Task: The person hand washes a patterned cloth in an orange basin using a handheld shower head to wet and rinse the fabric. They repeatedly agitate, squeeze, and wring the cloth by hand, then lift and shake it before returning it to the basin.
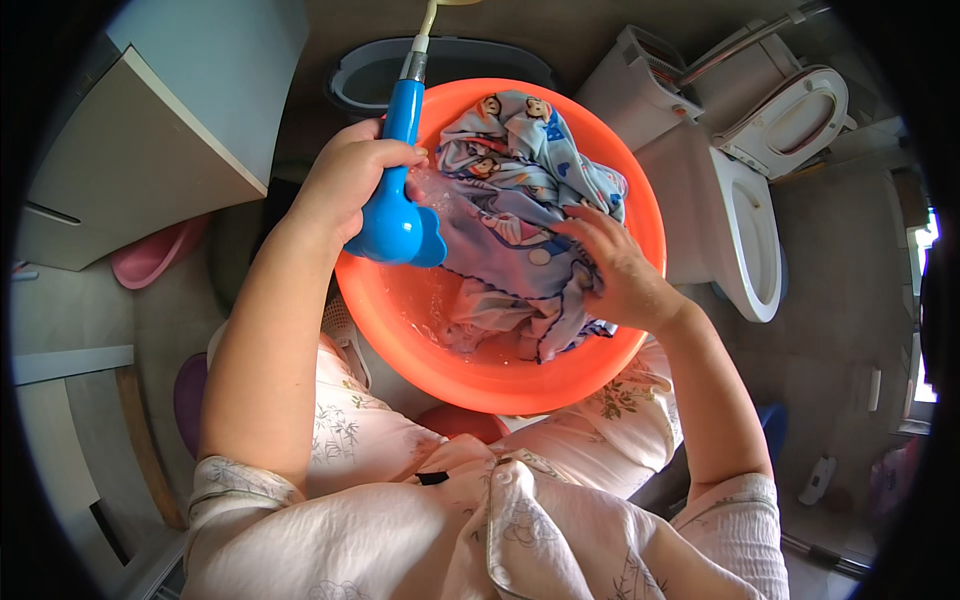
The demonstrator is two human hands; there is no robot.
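Note:
My left hand [351, 176] grips the handle of a blue shower head [401, 217] with a hose at its top end. It is over the left side of an orange plastic basin [405, 375], and water sprays from it into the basin. Wet light-blue printed cloth [517, 232] with cartoon figures and dark stitched edging lies bunched in the basin. Shallow water shows around its lower left part. My right hand [619, 266] rests on the right side of the cloth, fingers spread and slightly bent; whether they pinch any fabric cannot be seen.
Beyond the basin stands a grey tub [450, 64]. A toilet [742, 240] with raised seat and a white bin [626, 86] are at the right. To the left are a pale cabinet [150, 150] and a pink basin [154, 255]. The orange basin sits between my knees.

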